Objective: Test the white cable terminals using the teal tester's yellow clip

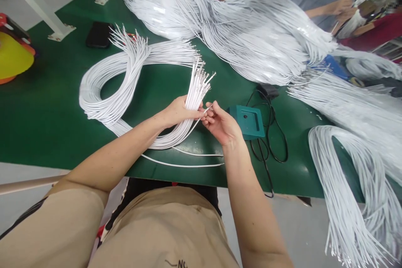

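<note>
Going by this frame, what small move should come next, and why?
Probably the right hand should ease the single wire a little farther from the wire bundle: it appears to pinch that wire, which slants away from the others, while the left hand grips the bundle.

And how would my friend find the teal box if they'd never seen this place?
Start with the big green table, then find the person's right hand near its middle. The teal box sits just to the right of that hand in the picture. It's chunky and flat-sided, unlike the long, stringy white wires around it.
</note>
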A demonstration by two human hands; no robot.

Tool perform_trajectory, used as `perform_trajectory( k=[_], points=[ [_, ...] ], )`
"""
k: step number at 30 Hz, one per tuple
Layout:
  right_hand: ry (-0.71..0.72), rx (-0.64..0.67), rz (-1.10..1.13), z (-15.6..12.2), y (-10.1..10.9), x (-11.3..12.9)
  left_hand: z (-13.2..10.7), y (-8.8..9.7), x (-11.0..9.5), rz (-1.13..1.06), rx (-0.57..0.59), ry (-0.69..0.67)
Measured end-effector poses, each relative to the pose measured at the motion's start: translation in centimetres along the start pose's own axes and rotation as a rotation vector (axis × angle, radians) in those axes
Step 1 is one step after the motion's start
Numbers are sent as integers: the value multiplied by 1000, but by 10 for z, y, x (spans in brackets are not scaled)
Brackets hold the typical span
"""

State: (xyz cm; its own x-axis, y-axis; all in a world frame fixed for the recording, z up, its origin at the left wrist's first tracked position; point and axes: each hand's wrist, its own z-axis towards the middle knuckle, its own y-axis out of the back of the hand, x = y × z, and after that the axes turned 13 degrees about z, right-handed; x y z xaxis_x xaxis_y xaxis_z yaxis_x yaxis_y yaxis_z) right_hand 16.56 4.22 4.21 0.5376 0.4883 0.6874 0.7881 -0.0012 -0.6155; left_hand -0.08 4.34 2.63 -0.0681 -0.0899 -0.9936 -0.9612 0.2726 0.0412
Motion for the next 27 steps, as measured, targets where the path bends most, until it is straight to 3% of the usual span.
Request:
perform_trajectory(
  k=[5,10,17,21,25,27],
  points=[
    [95,-26,-3,-3,1,-6,-1,-2,0,-100,45,10],
    [271,-136,-172,-4,-3,-6,-2,-3,-2,-134,66,36],
    [123,-162,-200,-2,-3,-2,-4,-4,-6,-78,129,63],
    [158,-230,-263,-6,-2,-2,-3,-2,-6,-69,126,73],
    [264,-162,-313,-8,-3,-3,-3,-2,-6,-73,122,68],
    [308,-107,-462,-8,-2,-5,-4,-2,-6,-75,122,79]
  ],
)
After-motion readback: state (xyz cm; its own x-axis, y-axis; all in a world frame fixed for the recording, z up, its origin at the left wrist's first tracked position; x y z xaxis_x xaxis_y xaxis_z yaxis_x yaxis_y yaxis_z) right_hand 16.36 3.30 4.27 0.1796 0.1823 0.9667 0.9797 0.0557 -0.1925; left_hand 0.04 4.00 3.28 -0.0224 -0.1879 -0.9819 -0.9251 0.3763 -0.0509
